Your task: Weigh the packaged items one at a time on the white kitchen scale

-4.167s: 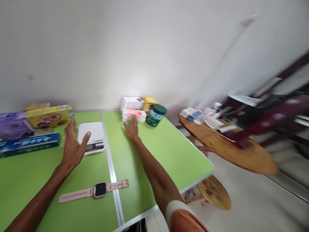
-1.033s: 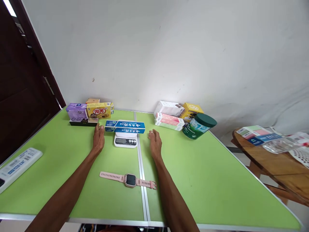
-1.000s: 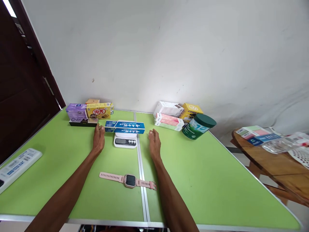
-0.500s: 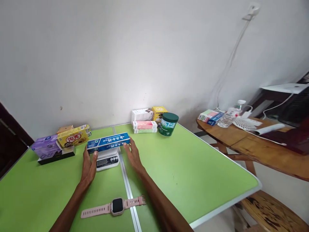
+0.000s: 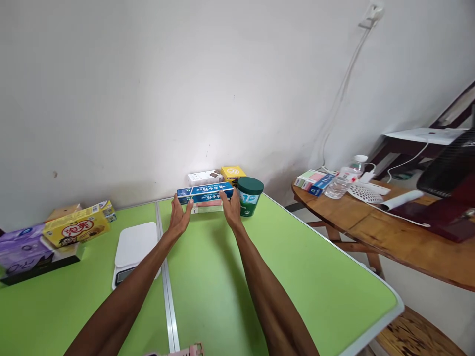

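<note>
Between both hands I hold a blue toothpaste box (image 5: 205, 194) lengthwise. My left hand (image 5: 179, 216) is closed on its left end, and my right hand (image 5: 232, 206) grips the right end. Partly hidden behind the toothpaste box are a pink and pale green pair of flat boxes (image 5: 208, 207) and a white box (image 5: 204, 177). A yellow box (image 5: 233, 172) stands beside the white one. Just right of my right hand is a green lidded tub (image 5: 250, 196). The white kitchen scale (image 5: 136, 244) lies bare on the table, its display partly covered by my left forearm.
On the left of the green table (image 5: 297, 277) are a yellow snack box (image 5: 76, 226), a purple pack (image 5: 24, 247) and a black-sided box (image 5: 48, 269). A pink watch strap (image 5: 189, 351) shows at the bottom edge. The wooden side table (image 5: 356, 217) bears boxes and a water bottle (image 5: 343, 180).
My hands have carried the toothpaste box from above the scale to the right and back, in front of the boxes by the wall. The view has turned right.
</note>
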`<state>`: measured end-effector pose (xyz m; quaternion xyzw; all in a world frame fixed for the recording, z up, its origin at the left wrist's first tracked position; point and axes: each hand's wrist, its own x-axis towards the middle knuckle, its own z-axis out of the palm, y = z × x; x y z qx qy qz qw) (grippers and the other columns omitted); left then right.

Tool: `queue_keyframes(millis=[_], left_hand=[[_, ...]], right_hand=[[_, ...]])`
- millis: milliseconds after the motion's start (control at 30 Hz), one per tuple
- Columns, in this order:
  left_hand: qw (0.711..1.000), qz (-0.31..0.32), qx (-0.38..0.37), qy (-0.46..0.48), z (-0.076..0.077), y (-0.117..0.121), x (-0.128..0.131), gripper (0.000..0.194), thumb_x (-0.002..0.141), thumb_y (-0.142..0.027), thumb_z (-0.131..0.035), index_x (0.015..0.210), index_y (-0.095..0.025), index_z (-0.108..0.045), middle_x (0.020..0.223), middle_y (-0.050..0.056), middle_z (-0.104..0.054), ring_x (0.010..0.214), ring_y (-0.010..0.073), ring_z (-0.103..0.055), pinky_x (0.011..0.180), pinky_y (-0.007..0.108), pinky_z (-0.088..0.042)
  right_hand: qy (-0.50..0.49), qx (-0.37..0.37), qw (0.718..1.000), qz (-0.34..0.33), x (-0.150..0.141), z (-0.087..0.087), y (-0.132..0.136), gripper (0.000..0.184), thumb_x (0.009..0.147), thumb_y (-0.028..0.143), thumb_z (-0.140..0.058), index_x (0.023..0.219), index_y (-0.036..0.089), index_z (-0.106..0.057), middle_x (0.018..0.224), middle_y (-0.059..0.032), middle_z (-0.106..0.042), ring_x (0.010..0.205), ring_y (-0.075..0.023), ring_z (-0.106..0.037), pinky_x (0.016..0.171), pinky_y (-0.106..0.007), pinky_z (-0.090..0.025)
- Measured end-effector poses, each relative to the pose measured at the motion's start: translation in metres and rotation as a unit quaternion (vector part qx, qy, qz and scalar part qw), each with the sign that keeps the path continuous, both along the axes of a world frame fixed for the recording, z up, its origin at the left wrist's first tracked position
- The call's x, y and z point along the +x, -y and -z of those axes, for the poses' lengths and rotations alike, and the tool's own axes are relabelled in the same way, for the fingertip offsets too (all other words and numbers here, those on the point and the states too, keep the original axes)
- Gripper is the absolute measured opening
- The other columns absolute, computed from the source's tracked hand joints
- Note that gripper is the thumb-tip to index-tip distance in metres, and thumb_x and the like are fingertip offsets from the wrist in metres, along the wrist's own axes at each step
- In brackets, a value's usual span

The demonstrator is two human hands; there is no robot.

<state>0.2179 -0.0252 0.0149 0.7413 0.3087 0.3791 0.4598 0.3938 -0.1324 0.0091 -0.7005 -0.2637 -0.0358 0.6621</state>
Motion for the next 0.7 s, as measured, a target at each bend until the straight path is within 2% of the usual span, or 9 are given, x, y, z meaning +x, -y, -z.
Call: queue_keyframes(millis=[67,133,233,300,433,600,700], left_hand=[[1.0,-0.004,0.003,-0.015,0.006,-0.008,0.019,0.096,0.095,-0.07,-0.055,0.164,-0.011,-0.023,0.17,0.029,-0.028,0.16,0.0386,-0.033,0.131,0.055,-0.026],[0.999,-0.016,0.009,-0.026,0.012,-0.014,0.031,0.099,0.094,-0.069,-0.057,0.164,-0.01,-0.021,0.169,0.03,-0.029,0.159,0.0395,-0.033,0.13,0.056,-0.027],[0.999,-0.027,0.011,-0.027,0.02,-0.019,0.037,0.104,0.091,-0.071,-0.059,0.165,-0.011,-0.018,0.17,0.03,-0.028,0.16,0.0408,-0.031,0.131,0.057,-0.025],[0.999,-0.024,0.012,-0.023,0.024,-0.021,0.038,0.107,0.09,-0.072,-0.061,0.166,-0.012,-0.015,0.171,0.03,-0.025,0.162,0.0412,-0.027,0.131,0.059,-0.022],[1.0,-0.011,0.007,-0.023,0.028,-0.02,0.04,0.113,0.09,-0.073,-0.059,0.167,-0.009,-0.008,0.172,0.032,-0.022,0.165,0.0421,-0.015,0.132,0.062,-0.015],[0.999,0.001,-0.02,-0.032,0.018,-0.011,0.036,0.119,0.085,-0.067,-0.067,0.167,-0.008,-0.004,0.175,0.032,-0.01,0.166,0.0435,-0.004,0.133,0.062,-0.008],[0.999,0.005,-0.01,-0.045,0.01,-0.001,0.011,0.119,0.083,-0.062,-0.073,0.167,-0.007,-0.008,0.175,0.032,-0.012,0.166,0.0439,-0.006,0.134,0.059,-0.011]], right_hand=[[-0.022,-0.026,0.999,-0.002,0.016,0.002,-0.009,0.108,0.081,0.083,-0.056,0.159,0.01,-0.04,0.167,-0.0237,-0.039,0.156,-0.0382,-0.032,0.129,-0.054,-0.022],[-0.031,-0.067,0.997,-0.008,0.025,0.005,-0.016,0.117,0.079,0.082,-0.059,0.161,0.003,-0.033,0.17,-0.0288,-0.029,0.159,-0.0412,-0.024,0.13,-0.055,-0.017],[0.006,-0.112,0.994,-0.007,0.024,0.012,-0.019,0.116,0.083,0.075,-0.057,0.162,-0.004,-0.025,0.17,-0.034,-0.022,0.161,-0.0428,-0.021,0.13,-0.056,-0.015],[0.043,-0.112,0.993,0.007,0.016,0.018,-0.018,0.111,0.087,0.07,-0.053,0.163,-0.005,-0.021,0.171,-0.0342,-0.02,0.162,-0.0421,-0.018,0.13,-0.058,-0.015],[0.097,-0.082,0.99,0.067,-0.013,0.031,-0.019,0.103,0.091,0.065,-0.046,0.164,-0.004,-0.02,0.171,-0.0326,-0.019,0.162,-0.041,-0.014,0.129,-0.061,-0.013],[0.091,-0.101,0.99,0.021,-0.03,0.038,-0.021,0.099,0.087,0.069,-0.045,0.158,0.0,-0.034,0.166,-0.033,-0.032,0.157,-0.0441,-0.025,0.126,-0.067,-0.018],[0.103,-0.131,0.986,0.023,-0.032,0.04,-0.011,0.103,0.085,0.072,-0.046,0.153,-0.005,-0.038,0.161,-0.0376,-0.036,0.154,-0.0473,-0.03,0.125,-0.068,-0.019]])
